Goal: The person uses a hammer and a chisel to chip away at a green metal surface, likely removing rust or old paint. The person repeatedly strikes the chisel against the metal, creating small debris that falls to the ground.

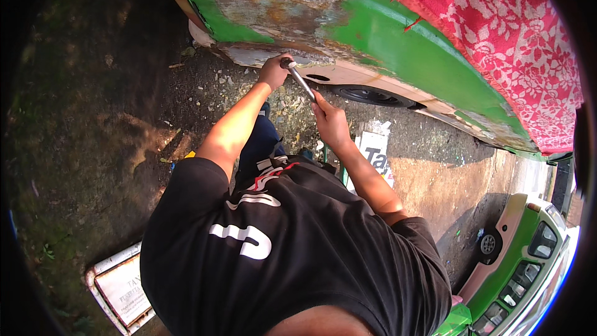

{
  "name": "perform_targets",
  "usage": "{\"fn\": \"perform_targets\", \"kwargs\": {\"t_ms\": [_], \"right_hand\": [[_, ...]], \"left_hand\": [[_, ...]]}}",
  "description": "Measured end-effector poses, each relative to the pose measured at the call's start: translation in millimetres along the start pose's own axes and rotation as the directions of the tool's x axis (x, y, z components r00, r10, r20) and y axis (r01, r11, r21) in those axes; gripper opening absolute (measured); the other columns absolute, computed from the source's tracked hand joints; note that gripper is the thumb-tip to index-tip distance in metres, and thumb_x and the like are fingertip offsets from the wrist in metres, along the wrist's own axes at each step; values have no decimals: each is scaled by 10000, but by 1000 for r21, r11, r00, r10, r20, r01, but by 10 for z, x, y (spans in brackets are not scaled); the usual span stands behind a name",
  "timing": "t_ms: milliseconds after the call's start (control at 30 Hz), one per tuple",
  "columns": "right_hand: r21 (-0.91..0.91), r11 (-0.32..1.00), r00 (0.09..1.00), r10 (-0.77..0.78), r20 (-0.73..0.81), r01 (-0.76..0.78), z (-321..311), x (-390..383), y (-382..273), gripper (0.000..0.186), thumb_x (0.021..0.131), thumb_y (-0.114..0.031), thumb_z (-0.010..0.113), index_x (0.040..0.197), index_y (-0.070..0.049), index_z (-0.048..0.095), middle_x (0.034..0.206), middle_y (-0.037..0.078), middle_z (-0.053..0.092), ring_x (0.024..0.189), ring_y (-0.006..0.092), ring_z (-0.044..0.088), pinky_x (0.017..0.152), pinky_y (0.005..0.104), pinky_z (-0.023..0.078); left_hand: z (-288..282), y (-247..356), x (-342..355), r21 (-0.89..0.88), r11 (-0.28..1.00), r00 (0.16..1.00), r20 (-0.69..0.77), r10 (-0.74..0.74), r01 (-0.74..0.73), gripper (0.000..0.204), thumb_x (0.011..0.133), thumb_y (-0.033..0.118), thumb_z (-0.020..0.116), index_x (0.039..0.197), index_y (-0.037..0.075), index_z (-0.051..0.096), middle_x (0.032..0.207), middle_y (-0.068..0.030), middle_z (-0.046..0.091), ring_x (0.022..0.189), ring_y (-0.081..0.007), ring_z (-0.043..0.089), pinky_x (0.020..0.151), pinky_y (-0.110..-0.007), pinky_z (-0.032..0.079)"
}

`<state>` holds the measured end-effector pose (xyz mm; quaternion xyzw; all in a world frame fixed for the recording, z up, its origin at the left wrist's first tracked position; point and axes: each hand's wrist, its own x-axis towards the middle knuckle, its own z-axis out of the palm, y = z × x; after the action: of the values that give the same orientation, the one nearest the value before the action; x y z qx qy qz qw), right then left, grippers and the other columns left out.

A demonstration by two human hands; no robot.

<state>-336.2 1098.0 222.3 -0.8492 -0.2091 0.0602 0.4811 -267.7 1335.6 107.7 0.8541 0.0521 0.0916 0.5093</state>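
Observation:
My right hand [333, 126] is wrapped round the lower end of a hammer [302, 83] with a shiny metal shaft and a dark head. The head is up by the vehicle's lower edge, right beside my left hand [272, 73]. That left hand is closed against the lower panel; whatever its fingers hold is hidden. In front of both hands stands a green and cream vehicle [398, 37], its paint stripped to rusty, grey patches on the near side.
Paint flakes litter the dark ground [230, 96]. A wheel [373, 95] sits under the vehicle's body. Red patterned cloth [497, 37] drapes over its top. A white printed sheet [375, 143] lies by my right forearm. Another green vehicle [516, 261] stands lower right, a framed sign [121, 286] lower left.

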Motion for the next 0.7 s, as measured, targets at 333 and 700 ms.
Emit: {"fn": "perform_targets", "kwargs": {"t_ms": [333,700], "right_hand": [[138,955,959,275,-69,-264,-226,-411,209,389,965,-192,581,1326,-48,559,734,131,612,654,66,475,615,260,447],[251,884,908,417,-44,-394,-413,-514,296,417,972,-205,583,1343,-17,542,746,-12,540,677,55,443,600,220,396]], "left_hand": [[175,101,-364,-83,996,978,-204,-33,16,236,799,149,763,954,37,626,793,-77,652,735,-192,599,773,-287,491],[292,-44,-865,110,952,946,-130,297,-284,235,816,99,748,879,45,529,1183,-134,635,966,-331,619,820,-360,492]]}}
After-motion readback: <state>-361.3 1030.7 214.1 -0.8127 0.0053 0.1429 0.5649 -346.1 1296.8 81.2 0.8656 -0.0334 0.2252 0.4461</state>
